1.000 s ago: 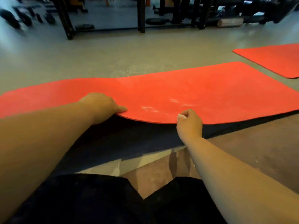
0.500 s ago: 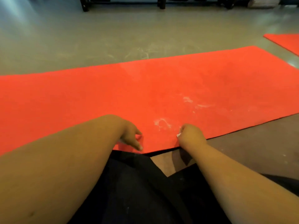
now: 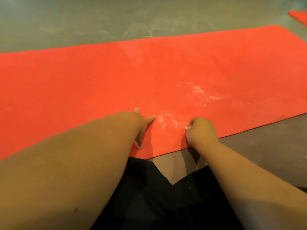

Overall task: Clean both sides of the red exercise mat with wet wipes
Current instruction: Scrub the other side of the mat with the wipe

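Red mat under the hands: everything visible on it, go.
The red mat lies flat on the grey floor, red face up, thin, foam-like, with a dark line along its near edge. Its left end runs out of frame. White smears mark it between the hands and farther right. The left hand rests on it with spread fingers; the right hand, curled round a white wad, sits near its edge.

No legible text or labels.
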The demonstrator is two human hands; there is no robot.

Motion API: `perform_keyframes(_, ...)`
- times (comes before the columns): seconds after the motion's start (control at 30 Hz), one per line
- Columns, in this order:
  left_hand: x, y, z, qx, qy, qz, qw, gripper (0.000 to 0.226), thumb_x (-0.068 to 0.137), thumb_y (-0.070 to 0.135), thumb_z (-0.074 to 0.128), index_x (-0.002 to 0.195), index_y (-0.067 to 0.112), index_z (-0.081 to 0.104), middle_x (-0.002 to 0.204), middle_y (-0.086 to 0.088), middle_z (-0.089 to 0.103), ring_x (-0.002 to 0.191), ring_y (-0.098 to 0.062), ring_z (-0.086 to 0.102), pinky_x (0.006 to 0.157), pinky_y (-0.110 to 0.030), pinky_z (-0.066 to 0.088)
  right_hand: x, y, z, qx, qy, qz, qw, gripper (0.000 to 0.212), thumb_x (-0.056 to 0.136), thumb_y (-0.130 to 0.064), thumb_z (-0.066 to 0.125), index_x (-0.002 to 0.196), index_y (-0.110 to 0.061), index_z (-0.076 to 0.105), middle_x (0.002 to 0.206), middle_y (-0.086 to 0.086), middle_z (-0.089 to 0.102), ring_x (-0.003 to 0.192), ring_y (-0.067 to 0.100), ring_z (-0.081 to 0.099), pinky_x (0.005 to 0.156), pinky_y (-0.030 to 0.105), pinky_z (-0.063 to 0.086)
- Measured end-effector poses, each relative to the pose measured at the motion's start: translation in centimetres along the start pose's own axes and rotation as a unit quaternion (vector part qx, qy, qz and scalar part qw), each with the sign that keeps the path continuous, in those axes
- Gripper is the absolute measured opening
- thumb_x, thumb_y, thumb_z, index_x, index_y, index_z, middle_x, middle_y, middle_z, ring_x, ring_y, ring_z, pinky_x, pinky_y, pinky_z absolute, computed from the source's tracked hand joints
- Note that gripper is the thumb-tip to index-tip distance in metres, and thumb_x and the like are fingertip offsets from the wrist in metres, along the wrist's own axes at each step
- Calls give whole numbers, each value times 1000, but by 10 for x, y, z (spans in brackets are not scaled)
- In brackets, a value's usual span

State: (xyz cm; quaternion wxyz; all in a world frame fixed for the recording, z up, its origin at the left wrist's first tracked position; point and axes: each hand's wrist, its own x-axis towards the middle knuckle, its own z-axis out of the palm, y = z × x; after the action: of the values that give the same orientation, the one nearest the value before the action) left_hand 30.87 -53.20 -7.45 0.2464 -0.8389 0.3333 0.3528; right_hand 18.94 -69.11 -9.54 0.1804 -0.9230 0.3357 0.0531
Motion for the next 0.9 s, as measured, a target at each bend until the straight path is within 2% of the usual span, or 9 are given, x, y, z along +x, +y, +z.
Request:
perform_keyframes(0.13, 4, 5, -7, 17, 4, -11, 1000, 136, 67, 54, 81, 141, 38, -32, 150, -28, -27, 137, -43, 33, 107, -46, 38, -36, -40, 26, 19, -94, -138, 986, 21, 86, -13, 49, 93, -8, 69, 92, 13, 67, 86, 30, 61, 65, 27, 42)
perform_keyframes(0.2, 3, 4, -11, 30, 8, -13, 999, 137, 64, 58, 81, 141, 40, -31, 152, -28, -22, 137, -41, 34, 105, -43, 39, -43, -44, 32, 22, -129, -170, 977, 21, 88, -15, 49, 95, -9, 69, 92, 11, 66, 83, 28, 61, 63, 27, 41)
perform_keyframes(0.3, 0, -2, -13, 49, 18, -8, 999, 131, 65, 60, 79, 143, 44, -25, 156, -25, -14, 132, -36, 42, 95, -37, 43, -20, -16, 16, -24, -112, -95, 989, 21, 87, -15, 52, 97, -8, 69, 94, 13, 67, 88, 29, 63, 75, 33, 53)
perform_keyframes(0.4, 1, -10, -12, 61, 34, 1, 998, 116, 77, 49, 74, 144, 47, -20, 159, -19, -9, 130, -31, 46, 84, -34, 44, 4, 26, -12, -66, -55, -9, 996, 19, 86, -12, 54, 92, -3, 69, 93, 17, 69, 89, 34, 62, 75, 33, 51)
perform_keyframes(0.47, 5, -14, -11, 70, 44, -6, 997, 112, 80, 42, 73, 145, 47, -18, 160, -15, 4, 128, -28, 48, 80, -34, 45, 4, 30, -15, -56, -47, -11, 997, 18, 86, -12, 54, 90, -3, 69, 91, 17, 68, 89, 34, 62, 73, 32, 50)
perform_keyframes(0.57, 11, -12, -13, 91, 56, -10, 994, 124, 73, 37, 81, 146, 45, -19, 154, -14, 29, 128, -30, 47, 87, -41, 50, -21, -12, 9, 10, -93, -100, 991, 19, 87, -13, 51, 91, -6, 69, 89, 12, 67, 85, 28, 62, 69, 28, 48)
perform_keyframes(0.7, 14, -4, -16, 69, 47, -4, 996, 125, 74, 25, 82, 148, 40, -18, 156, -22, 16, 139, -35, 31, 94, -45, 43, -52, -62, 41, 30, -140, -253, 957, 21, 92, -17, 51, 98, -8, 68, 98, 12, 65, 89, 29, 60, 73, 34, 49)
perform_keyframes(0.8, 16, -14, -13, 35, 58, -24, 997, 130, 71, 31, 84, 146, 41, -21, 156, -29, 0, 132, -43, 39, 96, -47, 45, -32, -41, 32, -7, -136, -180, 974, 19, 90, -17, 53, 98, -10, 68, 94, 11, 66, 84, 28, 61, 67, 29, 48)
perform_keyframes(0.9, 19, -27, -9, -14, 54, -34, 998, 129, 72, 42, 81, 148, 33, -23, 153, -33, -11, 131, -43, 41, 101, -45, 43, 5, 6, 5, -33, -45, -52, 997, 19, 87, -14, 56, 95, -5, 70, 95, 17, 69, 91, 33, 64, 74, 31, 50)
